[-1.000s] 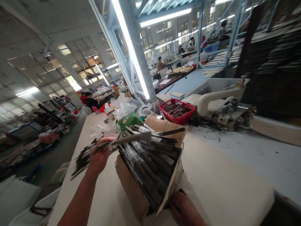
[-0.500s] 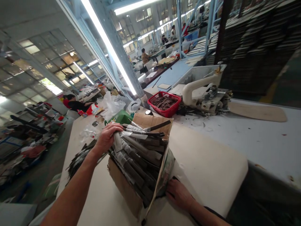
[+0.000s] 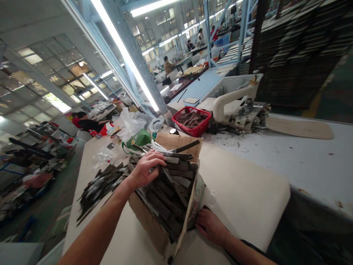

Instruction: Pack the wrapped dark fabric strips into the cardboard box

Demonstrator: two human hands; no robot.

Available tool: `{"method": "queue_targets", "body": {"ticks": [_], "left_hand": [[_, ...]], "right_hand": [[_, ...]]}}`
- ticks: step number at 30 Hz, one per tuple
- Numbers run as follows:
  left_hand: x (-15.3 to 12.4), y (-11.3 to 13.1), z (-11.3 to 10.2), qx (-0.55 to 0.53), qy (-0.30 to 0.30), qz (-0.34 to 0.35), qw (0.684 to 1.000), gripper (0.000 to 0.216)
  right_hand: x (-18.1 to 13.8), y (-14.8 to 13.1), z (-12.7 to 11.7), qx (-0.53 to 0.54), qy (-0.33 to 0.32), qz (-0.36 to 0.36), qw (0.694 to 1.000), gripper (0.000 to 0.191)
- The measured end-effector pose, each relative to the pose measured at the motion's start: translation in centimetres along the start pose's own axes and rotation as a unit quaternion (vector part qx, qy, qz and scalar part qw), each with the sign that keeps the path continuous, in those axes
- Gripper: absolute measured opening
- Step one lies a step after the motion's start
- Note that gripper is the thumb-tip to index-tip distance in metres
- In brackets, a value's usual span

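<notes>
A cardboard box (image 3: 149, 217) full of dark flat strips (image 3: 168, 195) stands tilted on the pale tabletop. My left hand (image 3: 147, 169) reaches over its top, fingers curled round strips near the upper left; a strip end shows below the fingertips. White wrapping covers some of the strips. At the box's lower right side is my right hand (image 3: 211, 225), its fingers bent against the box wall with the tips partly hidden. Left of the box, a loose pile of similar strips (image 3: 100, 187) lies on the table.
Behind the box are a green bag (image 3: 140, 139), clear plastic bags (image 3: 129, 121) and a red basket (image 3: 193, 123) of brown pieces. A cream-coloured machine (image 3: 234, 106) stands on the white bench at right. People sit farther back.
My left hand has moved right and slightly down across the strips, and the wrapped strips under it have shifted. My right hand stays at the box's side.
</notes>
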State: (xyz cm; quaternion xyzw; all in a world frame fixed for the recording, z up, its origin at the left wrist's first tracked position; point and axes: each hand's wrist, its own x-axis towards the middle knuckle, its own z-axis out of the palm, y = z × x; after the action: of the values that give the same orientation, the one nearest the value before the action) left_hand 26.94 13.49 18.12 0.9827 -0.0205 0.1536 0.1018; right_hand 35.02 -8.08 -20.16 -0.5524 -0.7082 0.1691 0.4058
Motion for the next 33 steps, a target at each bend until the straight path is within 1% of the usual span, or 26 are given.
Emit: {"method": "queue_targets", "body": {"ticks": [3, 5, 10, 12, 14, 15, 16, 17, 19, 22, 24, 25, 26, 28, 33], "left_hand": [[0.0, 0.9, 0.7, -0.018, 0.021, 0.003, 1.000, 0.028], [0.0, 1.6, 1.2, -0.047, 0.038, -0.002, 0.998, 0.024], [-0.2, 3.7, 2.3, -0.094, 0.038, -0.017, 0.995, 0.024], [0.1, 4.0, 2.2, -0.090, 0.071, -0.032, 0.993, 0.026], [1.0, 3.6, 1.6, -0.069, 0.115, -0.048, 0.990, 0.024], [1.7, 3.3, 1.2, -0.050, 0.124, -0.055, 0.990, 0.021], [2.5, 2.8, 1.0, -0.028, 0.119, -0.065, 0.990, 0.019], [3.4, 2.3, 0.8, -0.007, 0.100, -0.079, 0.992, 0.020], [5.3, 1.3, 0.9, 0.016, 0.034, -0.124, 0.992, 0.031], [7.5, 0.4, 1.7, 0.005, -0.079, -0.196, 0.977, 0.049], [8.1, 0.3, 2.4, 0.002, -0.139, -0.213, 0.967, 0.054], [8.2, 0.4, 2.5, 0.004, -0.157, -0.216, 0.964, 0.056], [8.2, 0.4, 2.7, 0.005, -0.165, -0.217, 0.962, 0.056], [7.8, 0.5, 2.6, -0.002, -0.157, -0.219, 0.963, 0.055], [6.5, 0.7, 2.3, -0.013, -0.138, -0.193, 0.971, 0.041]], "right_hand": [[0.1, -0.3, -0.4, 0.000, -0.012, 0.008, 1.000, 0.017], [0.2, -0.5, -0.7, 0.002, -0.011, 0.001, 1.000, 0.018], [0.2, -0.4, -0.7, 0.007, -0.002, -0.016, 1.000, 0.023], [0.1, -0.2, -0.6, 0.004, -0.004, -0.015, 1.000, 0.024], [0.1, -0.2, -0.5, 0.002, -0.007, -0.011, 1.000, 0.025], [0.1, -0.2, -0.5, 0.000, -0.009, -0.008, 1.000, 0.024], [0.1, -0.3, -0.5, -0.002, -0.011, -0.004, 1.000, 0.023], [0.2, -0.3, -0.6, -0.004, -0.014, 0.000, 1.000, 0.023], [0.2, -0.4, -0.7, -0.006, -0.020, 0.007, 1.000, 0.021], [0.2, -0.5, -0.8, -0.003, -0.026, 0.007, 1.000, 0.021], [0.3, -0.6, -0.9, -0.007, -0.026, 0.007, 1.000, 0.022], [0.3, -0.6, -0.9, -0.009, -0.026, 0.009, 1.000, 0.021], [0.3, -0.6, -0.9, -0.011, -0.025, 0.009, 1.000, 0.021], [0.3, -0.6, -0.9, -0.011, -0.024, 0.008, 1.000, 0.019], [0.4, -0.7, -1.0, 0.001, -0.010, -0.001, 1.000, 0.021]]}}
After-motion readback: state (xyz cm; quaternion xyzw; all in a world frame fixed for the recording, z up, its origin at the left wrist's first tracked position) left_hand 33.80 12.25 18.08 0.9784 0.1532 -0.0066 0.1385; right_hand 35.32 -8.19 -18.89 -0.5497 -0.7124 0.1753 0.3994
